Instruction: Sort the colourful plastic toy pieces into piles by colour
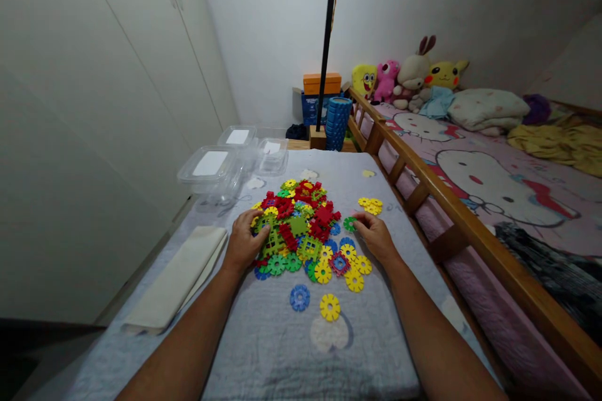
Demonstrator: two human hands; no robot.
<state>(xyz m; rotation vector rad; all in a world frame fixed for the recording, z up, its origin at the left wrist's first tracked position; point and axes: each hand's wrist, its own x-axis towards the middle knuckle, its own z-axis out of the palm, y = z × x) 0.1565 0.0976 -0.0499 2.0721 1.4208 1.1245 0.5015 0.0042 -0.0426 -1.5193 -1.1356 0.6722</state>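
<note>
Two bare hands flank a big heap of plastic pieces, red, green, yellow and blue, sitting mid-table right between them. Left hand: thumb and fingers apart, cupped against the heap's left side, touching it. Right hand: thumb and fingertips pinched together on a green disc, just off the heap's right edge.

Harder to make out: the bed is cut off at the right, both forearms run out of view at the bottom, the heap's lower pieces are buried, and whatever lies under the left hand is hidden.

Wide view now: a tall pale cupboard fills the left; the table wears a grey-blue cover with pale prints; a wooden rail runs alongside. Clear lidded containers stand far left, a folded cream cloth nearer, soft toys by the wall. Down close, one blue disc and one yellow disc lie apart from the heap.
</note>
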